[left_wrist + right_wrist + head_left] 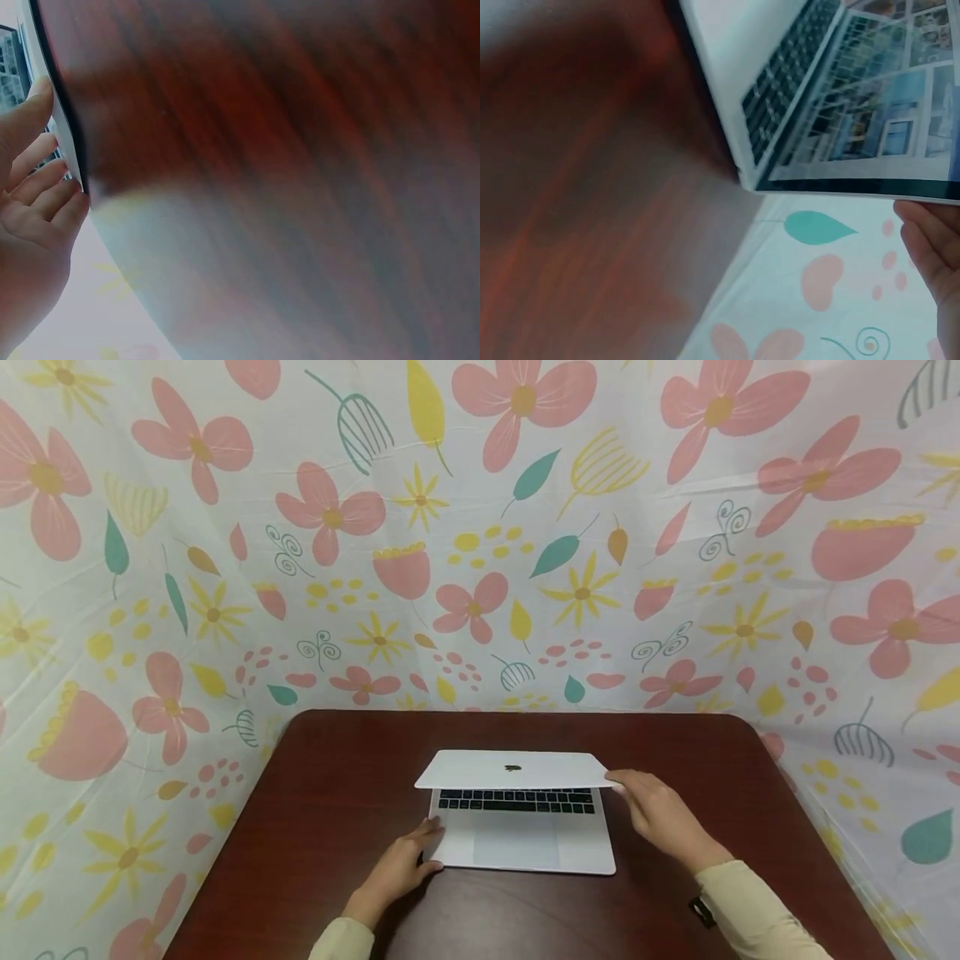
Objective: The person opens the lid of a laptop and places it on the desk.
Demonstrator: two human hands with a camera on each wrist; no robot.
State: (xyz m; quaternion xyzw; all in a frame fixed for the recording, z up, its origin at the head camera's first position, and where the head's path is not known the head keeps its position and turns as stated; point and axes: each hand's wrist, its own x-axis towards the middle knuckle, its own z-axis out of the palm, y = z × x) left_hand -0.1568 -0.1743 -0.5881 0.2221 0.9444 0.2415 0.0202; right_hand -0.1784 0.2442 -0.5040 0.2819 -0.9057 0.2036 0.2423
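A silver laptop [516,820] is set at the middle of a dark reddish-brown table [352,785], with its trackpad [516,847] turned to the near side and its hinge to the far side. The lid [540,775] is partly raised and slanted low over the base, so that the far part of the keyboard [517,802] is covered in the head view. A dark logo [512,768] is seen on the lid's outer face. In the right wrist view the screen [889,112] is seen to be lit, with several small pictures displayed and the keys reflected in its surface.

The right corner of the lid is grasped by the fingers of the right hand [663,814]. The laptop's base is touched at its left side by the left hand [403,862]: the fingers are laid, fairly straight, against the left edge, and the thumb is placed at the near left corner.

Both wrists are covered by pale sleeves [750,902], and a small black object [701,912] is seen beside the right one. The table is bordered on the left, right and far sides by white cloth [480,539] printed with pink, yellow and teal flowers and leaves.
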